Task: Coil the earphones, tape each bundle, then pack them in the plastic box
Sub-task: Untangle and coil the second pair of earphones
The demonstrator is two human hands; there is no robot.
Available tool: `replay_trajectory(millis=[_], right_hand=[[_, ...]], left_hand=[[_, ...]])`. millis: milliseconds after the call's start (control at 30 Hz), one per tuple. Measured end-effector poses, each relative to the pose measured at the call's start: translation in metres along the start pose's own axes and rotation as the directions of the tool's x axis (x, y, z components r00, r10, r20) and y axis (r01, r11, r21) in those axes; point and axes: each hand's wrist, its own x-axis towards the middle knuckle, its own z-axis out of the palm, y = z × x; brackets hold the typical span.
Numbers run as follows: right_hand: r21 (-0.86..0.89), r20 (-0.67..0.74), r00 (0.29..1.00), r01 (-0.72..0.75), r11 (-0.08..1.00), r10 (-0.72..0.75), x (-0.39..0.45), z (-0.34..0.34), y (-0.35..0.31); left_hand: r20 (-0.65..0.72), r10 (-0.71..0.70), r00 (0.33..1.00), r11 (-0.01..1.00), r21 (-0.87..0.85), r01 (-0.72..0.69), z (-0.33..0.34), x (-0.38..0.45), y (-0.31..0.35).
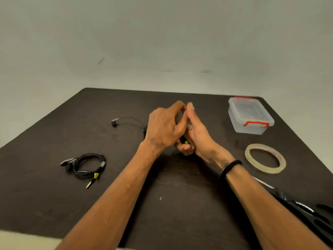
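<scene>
Showing two earphones (84, 166) (126, 121), one tape roll (265, 158), one plastic box (250, 115).

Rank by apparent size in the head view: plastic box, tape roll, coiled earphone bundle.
1. plastic box
2. tape roll and coiled earphone bundle: they look about alike, so I will not rank them.

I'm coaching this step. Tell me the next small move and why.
Probably keep winding the loose cord around the right hand with the left hand: an earbud and a length of cord lie uncoiled on the table, so taping looks premature.
</scene>
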Motion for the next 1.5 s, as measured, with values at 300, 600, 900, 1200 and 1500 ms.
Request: replay_trajectory(millis=[300,600,900,1200,1500], right_hand=[[-0.036,0.164,0.966,-0.199,0.979,0.202,-0.011,-0.011,-0.008],[0.300,0.444,0.889,-0.262,0.917,0.109,-0.020,-0.016,-0.017],[0.701,0.450,0.851,-0.149,0.697,-0.271,-0.021,-0.016,-0.029],[0.729,-0.361,0.922,0.372,0.574,-0.139,-0.016,-0.029,-0.023],[0.541,-0.598,0.786,0.539,0.646,-0.156,-0.018,-0.041,-0.021]], left_hand=[[-0.097,-0.165,0.982,0.980,-0.130,0.152,0.010,-0.005,-0.002],[-0.041,-0.317,0.948,0.886,-0.368,0.281,0.014,-0.003,-0.001],[0.221,-0.367,0.903,0.886,-0.212,0.412,0.028,-0.012,-0.002],[0.422,-0.261,0.868,0.955,-0.019,0.296,0.035,-0.023,0.024],[0.345,-0.025,0.938,1.000,0.024,0.018,0.018,-0.012,0.021]])
